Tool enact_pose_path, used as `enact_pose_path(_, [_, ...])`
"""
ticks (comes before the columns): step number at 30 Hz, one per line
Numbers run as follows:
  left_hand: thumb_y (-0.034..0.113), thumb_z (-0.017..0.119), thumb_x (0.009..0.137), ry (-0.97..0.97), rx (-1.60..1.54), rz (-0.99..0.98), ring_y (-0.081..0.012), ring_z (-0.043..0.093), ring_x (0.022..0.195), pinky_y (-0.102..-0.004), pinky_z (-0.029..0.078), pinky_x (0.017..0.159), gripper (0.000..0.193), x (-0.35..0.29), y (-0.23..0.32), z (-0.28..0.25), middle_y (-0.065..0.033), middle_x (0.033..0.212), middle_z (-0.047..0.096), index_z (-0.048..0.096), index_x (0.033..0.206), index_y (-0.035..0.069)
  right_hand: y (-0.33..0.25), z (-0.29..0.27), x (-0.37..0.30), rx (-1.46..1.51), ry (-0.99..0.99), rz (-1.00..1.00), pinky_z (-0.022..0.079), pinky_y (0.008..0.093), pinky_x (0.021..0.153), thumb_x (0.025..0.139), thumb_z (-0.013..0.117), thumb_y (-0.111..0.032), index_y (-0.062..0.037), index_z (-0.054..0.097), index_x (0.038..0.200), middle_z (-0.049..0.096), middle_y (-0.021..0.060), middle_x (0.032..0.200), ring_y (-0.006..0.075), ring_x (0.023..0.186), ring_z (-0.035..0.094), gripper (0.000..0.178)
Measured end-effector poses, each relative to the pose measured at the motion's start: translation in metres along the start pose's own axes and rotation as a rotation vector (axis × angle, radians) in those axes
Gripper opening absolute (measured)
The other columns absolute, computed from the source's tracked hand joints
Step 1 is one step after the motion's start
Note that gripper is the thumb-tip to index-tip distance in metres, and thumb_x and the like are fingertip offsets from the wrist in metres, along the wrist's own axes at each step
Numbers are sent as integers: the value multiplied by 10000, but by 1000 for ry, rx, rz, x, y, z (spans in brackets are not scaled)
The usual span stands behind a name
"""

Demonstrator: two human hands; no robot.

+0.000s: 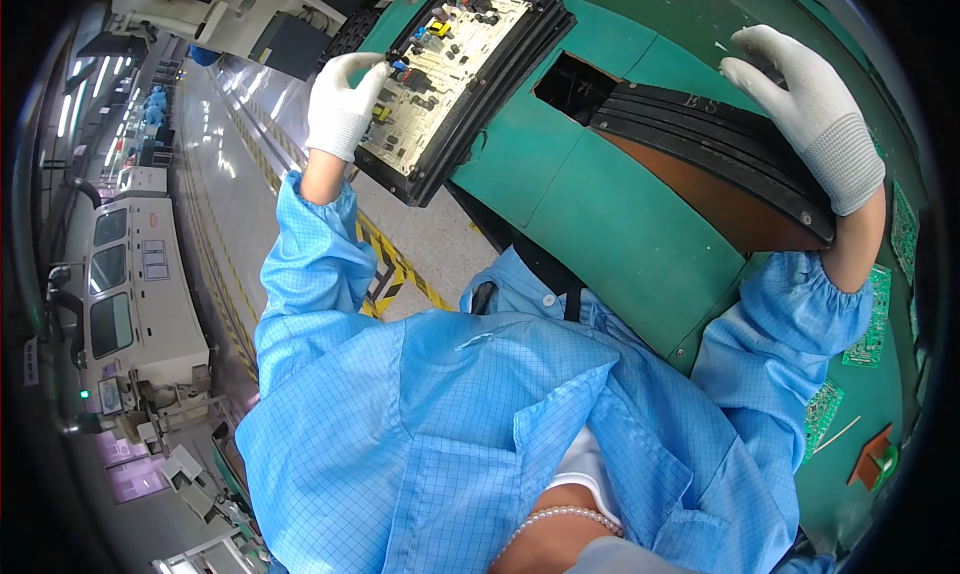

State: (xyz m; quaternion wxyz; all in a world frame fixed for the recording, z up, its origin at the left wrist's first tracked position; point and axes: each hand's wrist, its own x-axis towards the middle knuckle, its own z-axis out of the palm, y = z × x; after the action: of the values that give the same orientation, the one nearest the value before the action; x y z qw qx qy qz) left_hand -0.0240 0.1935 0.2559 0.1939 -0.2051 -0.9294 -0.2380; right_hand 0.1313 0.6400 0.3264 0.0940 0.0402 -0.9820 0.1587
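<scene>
My left hand [347, 106], in a white knit glove, is at the left edge of a black frame [440, 174] that bears a cream circuit board [455, 74]. Its thumb and finger curl together at the board's edge; whatever is between the tips is hidden. Yellow, blue and black parts stand on the board, among them a yellow component [438, 30]. My right hand [800, 99], gloved too, hovers above the far right of the green bench, beyond a long black ribbed piece [715, 134]. Its fingers are bent, with a dark gap between them and the thumb.
The green bench [640, 244] has a dark rectangular opening [575, 89] beside the ribbed piece. Green circuit boards [868, 319] lie along the right, near a brown block [870, 456] and a thin stick [838, 434]. Striped floor tape [385, 264] and a white machine [145, 284] are at left.
</scene>
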Motion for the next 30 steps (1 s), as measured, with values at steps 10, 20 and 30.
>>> enact_pose_path(10, [327,742,837,-145,148,63,-315,621,1083,-378,485,963,389,-3,-2,30,-176,1109,657,702,1082,27,1,3,-1,-4,25,-28,510,345,892,957,628,-341,26,606,1215,679,177,1026,265,961,663,449])
enact_pose_path(20, [282,758,785,-244,173,11,-290,670,997,-350,512,916,419,12,-6,37,-182,1034,679,675,1057,-27,0,0,-1,4,20,-12,512,346,887,954,630,-340,22,611,1208,680,174,1028,262,956,665,443])
enact_pose_path(30, [260,784,749,-181,91,30,-195,684,895,-310,538,838,423,11,-13,40,-124,977,704,683,1058,-10,-3,-1,0,4,-1,11,513,346,892,954,626,-348,23,613,1204,681,174,1022,265,957,666,447])
